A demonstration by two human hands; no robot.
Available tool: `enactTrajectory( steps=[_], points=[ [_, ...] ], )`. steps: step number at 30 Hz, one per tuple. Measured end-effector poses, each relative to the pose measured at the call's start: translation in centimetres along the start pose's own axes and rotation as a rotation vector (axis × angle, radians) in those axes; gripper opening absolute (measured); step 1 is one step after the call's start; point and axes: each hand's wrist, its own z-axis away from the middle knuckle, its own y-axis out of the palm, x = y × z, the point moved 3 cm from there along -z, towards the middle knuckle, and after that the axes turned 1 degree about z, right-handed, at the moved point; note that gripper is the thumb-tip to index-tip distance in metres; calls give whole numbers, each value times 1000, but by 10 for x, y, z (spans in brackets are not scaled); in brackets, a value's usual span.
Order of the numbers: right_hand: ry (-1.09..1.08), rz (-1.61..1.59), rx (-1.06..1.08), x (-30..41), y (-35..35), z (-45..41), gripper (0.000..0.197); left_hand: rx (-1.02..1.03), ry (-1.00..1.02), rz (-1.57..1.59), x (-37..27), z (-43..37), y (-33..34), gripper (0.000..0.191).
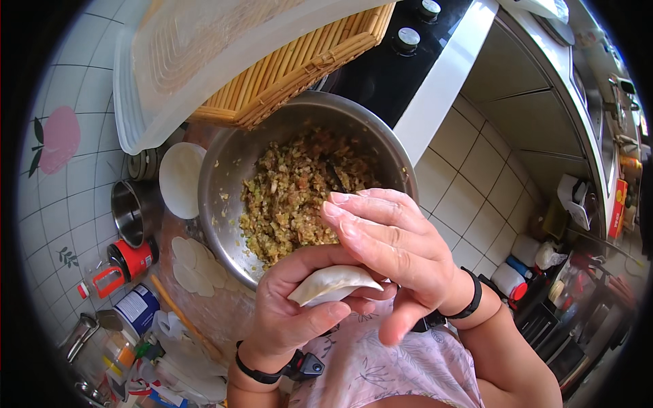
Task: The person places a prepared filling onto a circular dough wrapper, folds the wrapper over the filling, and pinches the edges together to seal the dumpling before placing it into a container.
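Note:
A folded, sealed dumpling rests in my left hand, cradled between the thumb and curled fingers. My right hand hovers over the left one, fingers stretched out and the thumb held apart; flour whitens its fingertips. Whether the right hand touches the dumpling's far side is hidden. Beyond both hands stands a wide steel bowl of chopped filling, with a dark utensil stuck in it. Round dough wrappers lie overlapping on the floured board, left of the bowl.
A wooden rolling pin lies at the left. Behind it are a red-labelled bottle, a blue canister, a steel pot and a white bowl. A reed tray and translucent plastic container overhang the bowl near the cooktop.

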Motion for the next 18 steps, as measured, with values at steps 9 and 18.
enactTrajectory(
  steps=[9, 18],
  points=[
    [-8, 131, 51, 0, -24, 18, 53, -48, -72, -50, 6, -7, 8, 47],
    [668, -736, 51, 8, -49, 46, 81, 277, -44, -874, -17, -35, 27, 37]
  ],
)
